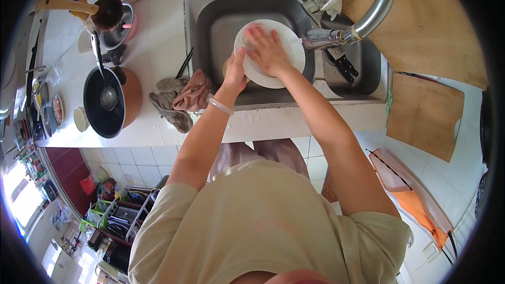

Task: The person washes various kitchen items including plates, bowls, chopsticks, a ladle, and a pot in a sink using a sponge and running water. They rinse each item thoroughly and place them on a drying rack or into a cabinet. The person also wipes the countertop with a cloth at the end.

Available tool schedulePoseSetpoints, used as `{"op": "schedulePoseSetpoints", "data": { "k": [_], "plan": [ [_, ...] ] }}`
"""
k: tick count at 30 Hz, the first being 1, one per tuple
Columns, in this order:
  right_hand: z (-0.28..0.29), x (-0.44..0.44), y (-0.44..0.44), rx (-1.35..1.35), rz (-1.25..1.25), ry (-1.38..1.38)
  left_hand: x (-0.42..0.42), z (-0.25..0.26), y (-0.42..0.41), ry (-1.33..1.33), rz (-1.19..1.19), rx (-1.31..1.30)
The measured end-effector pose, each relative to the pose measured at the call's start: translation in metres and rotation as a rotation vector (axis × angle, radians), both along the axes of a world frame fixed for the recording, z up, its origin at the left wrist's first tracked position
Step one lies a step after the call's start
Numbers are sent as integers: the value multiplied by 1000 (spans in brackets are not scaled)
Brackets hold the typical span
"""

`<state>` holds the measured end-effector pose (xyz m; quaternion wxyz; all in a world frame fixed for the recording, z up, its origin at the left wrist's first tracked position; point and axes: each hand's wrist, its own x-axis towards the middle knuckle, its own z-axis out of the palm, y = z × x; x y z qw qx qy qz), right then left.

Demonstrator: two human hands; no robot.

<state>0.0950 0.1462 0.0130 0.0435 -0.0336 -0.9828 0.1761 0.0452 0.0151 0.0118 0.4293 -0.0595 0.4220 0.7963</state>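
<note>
Over the large basin of a stainless steel sink [215,19], my left hand [235,71] grips the left rim of a white plate [290,57], thumb on top. My right hand [266,49] lies flat against the plate's upper face with its fingers spread, slightly blurred. A beige edge of some other dish shows beneath the plate by my left hand; most of it is hidden. The metal faucet's spout head [321,39] reaches to the plate's right side. I cannot tell whether water is running.
Black-handled knives [345,67] lie in the smaller right basin. Left of the sink are crumpled cloths [185,92], dark chopsticks [184,63], and a deep pot [132,98] holding a ladle [108,98]. A brush [108,12] hangs over a metal bowl [128,19]. Wooden boards [426,110] stand at right.
</note>
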Motion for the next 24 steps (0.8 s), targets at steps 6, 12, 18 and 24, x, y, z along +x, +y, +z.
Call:
{"op": "schedulePoseSetpoints", "data": {
  "k": [6, 12, 18, 24],
  "plan": [
    [-38, 36, 26, 2, -409, -155, -13, -1, -8, 62, 123, -91],
    [10, 28, -44, -322, -38, 68, -7, -3, 7, 64, 182, -199],
    [-1, 74, 13, -36, -100, -103, -29, -6, -11, -9, 133, -139],
    [-3, 28, 44, -342, -568, -184, -21, -3, -5, 29, 28, -49]
  ]
}}
